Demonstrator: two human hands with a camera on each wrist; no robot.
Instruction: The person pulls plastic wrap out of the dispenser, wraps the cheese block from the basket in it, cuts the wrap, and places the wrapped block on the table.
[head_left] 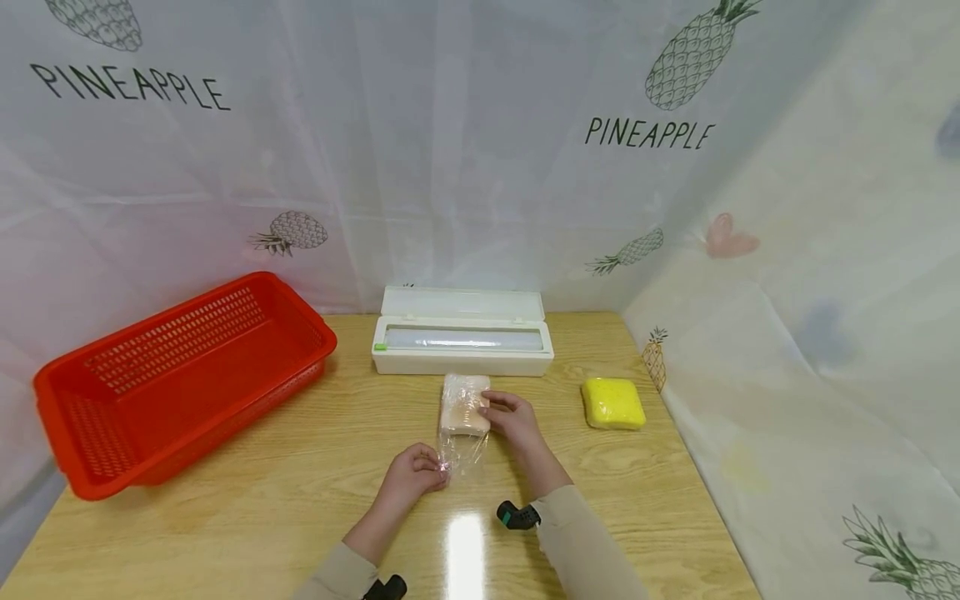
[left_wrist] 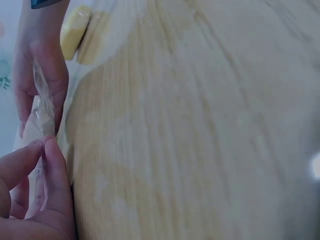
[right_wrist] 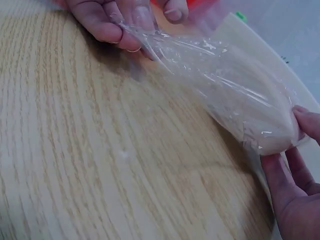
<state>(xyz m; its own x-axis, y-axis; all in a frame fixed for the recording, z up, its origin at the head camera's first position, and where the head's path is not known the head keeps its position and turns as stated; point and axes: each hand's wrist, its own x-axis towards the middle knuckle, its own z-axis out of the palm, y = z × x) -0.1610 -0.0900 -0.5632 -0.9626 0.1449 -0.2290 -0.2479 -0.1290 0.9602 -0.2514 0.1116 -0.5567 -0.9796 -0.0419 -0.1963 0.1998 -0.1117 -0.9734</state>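
Note:
A pale cream block (head_left: pixel 461 408), wrapped in clear plastic film, is in the middle of the head view. My right hand (head_left: pixel 519 423) holds the block by its right edge; in the right wrist view, thumb and fingers grip its end from both sides. The loose film (right_wrist: pixel 200 60) stretches from the block toward my left hand (head_left: pixel 412 478). There, thumb and forefinger pinch the gathered tail of the film, as the left wrist view also shows. Behind the block stands a white cling film dispenser (head_left: pixel 463 363), its lid raised and a roll inside.
To the right on the wooden table (head_left: pixel 300 517) lies a yellow block (head_left: pixel 613 404) with a shiny surface. A large red plastic basket (head_left: pixel 225 425) with perforated sides takes up the left. A pineapple-print curtain (head_left: pixel 465 167) hangs behind the table and along its right side.

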